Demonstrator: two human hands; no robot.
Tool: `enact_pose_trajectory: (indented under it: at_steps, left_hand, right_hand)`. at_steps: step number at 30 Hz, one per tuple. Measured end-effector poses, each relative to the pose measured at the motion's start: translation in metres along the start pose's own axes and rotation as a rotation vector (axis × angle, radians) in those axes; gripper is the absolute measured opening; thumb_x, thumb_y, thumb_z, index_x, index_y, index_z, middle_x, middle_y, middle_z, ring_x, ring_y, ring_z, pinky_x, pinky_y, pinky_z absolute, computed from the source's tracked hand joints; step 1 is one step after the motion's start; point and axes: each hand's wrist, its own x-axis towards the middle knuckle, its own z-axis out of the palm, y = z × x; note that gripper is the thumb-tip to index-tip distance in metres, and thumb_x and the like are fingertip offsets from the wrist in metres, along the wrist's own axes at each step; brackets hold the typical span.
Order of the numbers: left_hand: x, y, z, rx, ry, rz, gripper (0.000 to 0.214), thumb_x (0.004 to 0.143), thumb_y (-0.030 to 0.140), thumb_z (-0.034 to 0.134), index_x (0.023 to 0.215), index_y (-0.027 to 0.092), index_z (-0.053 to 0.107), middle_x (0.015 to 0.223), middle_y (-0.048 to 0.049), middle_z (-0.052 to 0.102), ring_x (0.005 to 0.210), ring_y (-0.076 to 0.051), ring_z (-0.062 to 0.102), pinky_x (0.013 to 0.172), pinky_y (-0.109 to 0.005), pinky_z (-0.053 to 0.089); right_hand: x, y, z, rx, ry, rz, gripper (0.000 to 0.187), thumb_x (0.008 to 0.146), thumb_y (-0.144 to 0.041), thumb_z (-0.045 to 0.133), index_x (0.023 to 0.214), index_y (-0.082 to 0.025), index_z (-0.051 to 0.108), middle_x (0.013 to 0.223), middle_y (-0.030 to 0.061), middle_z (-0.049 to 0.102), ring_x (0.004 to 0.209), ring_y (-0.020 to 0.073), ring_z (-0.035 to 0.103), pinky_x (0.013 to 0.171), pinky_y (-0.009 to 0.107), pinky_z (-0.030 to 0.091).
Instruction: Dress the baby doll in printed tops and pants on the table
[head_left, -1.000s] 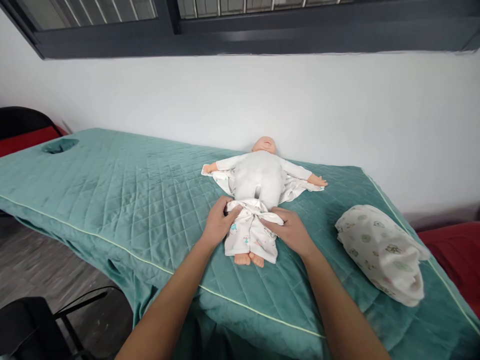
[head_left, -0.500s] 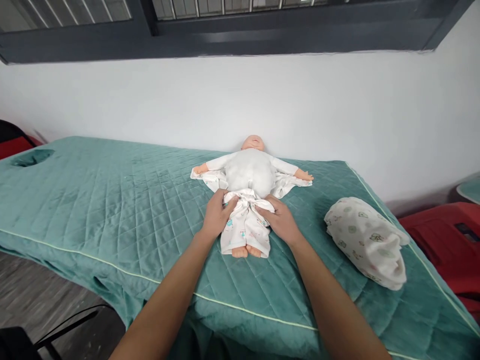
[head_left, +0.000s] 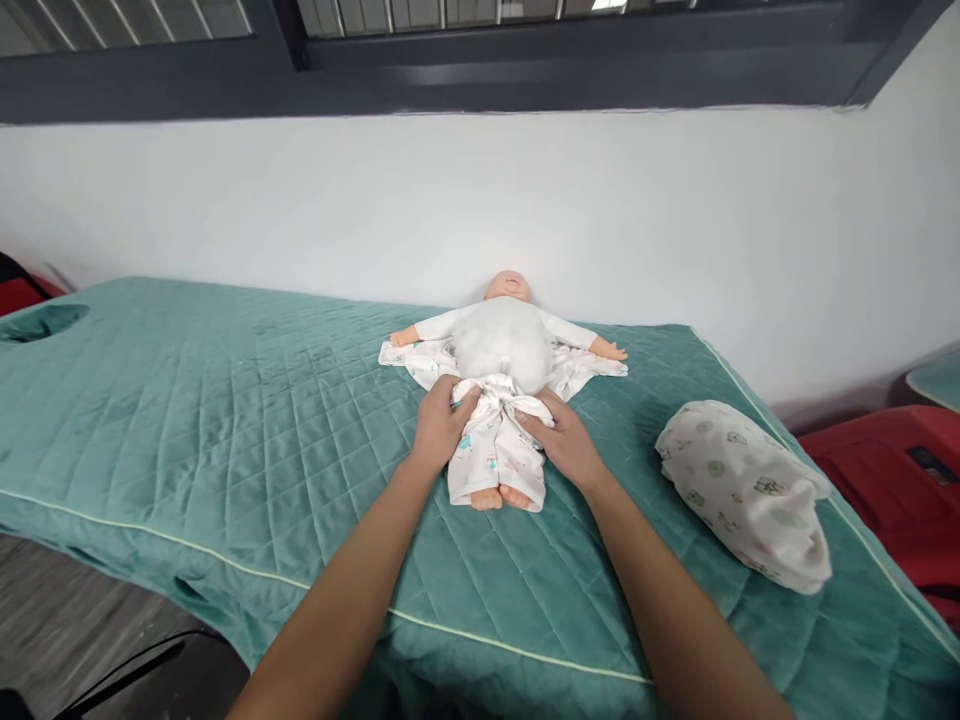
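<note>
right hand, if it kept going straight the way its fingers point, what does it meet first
The right hand points up and left along the doll's trousers; it would likely meet the doll's white belly first, though depth is unclear.

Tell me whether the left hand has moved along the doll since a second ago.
No. The left hand still grips the bunched waistband of the patterned trousers at the doll's hip, the same spot against the doll's body; only the camera shifted.
</note>
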Motion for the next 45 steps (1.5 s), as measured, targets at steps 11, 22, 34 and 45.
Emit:
enact_pose_trajectory:
  at_steps: [11,22,34,45]
  left_hand:
    - [-0.042,0.011,-0.020,-0.035,-0.167,0.024,0.045,0.093,0.048,0.055,0.061,0.021,0.037,0.062,0.0030,0.040,0.068,-0.015,0.042,0.066,-0.029,0.031]
    - [-0.030,-0.002,-0.021,-0.110,-0.148,-0.117,0.040,0.087,0.050,0.060,0.065,0.019,0.050,0.068,0.0029,0.048,0.068,-0.013,0.045,0.065,-0.027,0.033]
    - [-0.032,0.011,-0.030,-0.332,-0.156,-0.242,0.032,0.079,0.050,0.070,0.083,0.018,0.065,0.075,0.0023,0.059,0.070,-0.013,0.050,0.064,-0.024,0.041]
    - [-0.096,0.020,-0.043,-0.106,-0.315,-0.084,0.063,0.075,0.052,0.078,0.125,0.020,0.056,0.120,-0.0102,0.063,0.112,-0.028,0.058,0.097,-0.041,0.046]
  right_hand:
    - [0.000,0.007,0.001,0.016,0.105,0.092,0.019,0.079,-0.039,0.069,0.078,-0.020,0.065,0.077,-0.0025,0.061,0.076,0.0165,0.054,0.071,0.028,0.041]
    - [-0.039,-0.015,0.002,-0.041,0.052,0.145,0.024,0.083,-0.043,0.068,0.079,-0.019,0.069,0.070,-0.0022,0.062,0.067,0.0153,0.053,0.063,0.028,0.040]
    - [-0.042,-0.014,0.008,-0.031,0.093,0.151,0.029,0.084,-0.048,0.068,0.076,-0.020,0.064,0.069,-0.0027,0.057,0.067,0.0149,0.049,0.063,0.028,0.040]
    - [-0.038,-0.012,0.008,-0.067,0.172,0.182,0.023,0.083,-0.043,0.065,0.077,-0.021,0.063,0.070,-0.0025,0.059,0.069,0.0165,0.051,0.065,0.029,0.041]
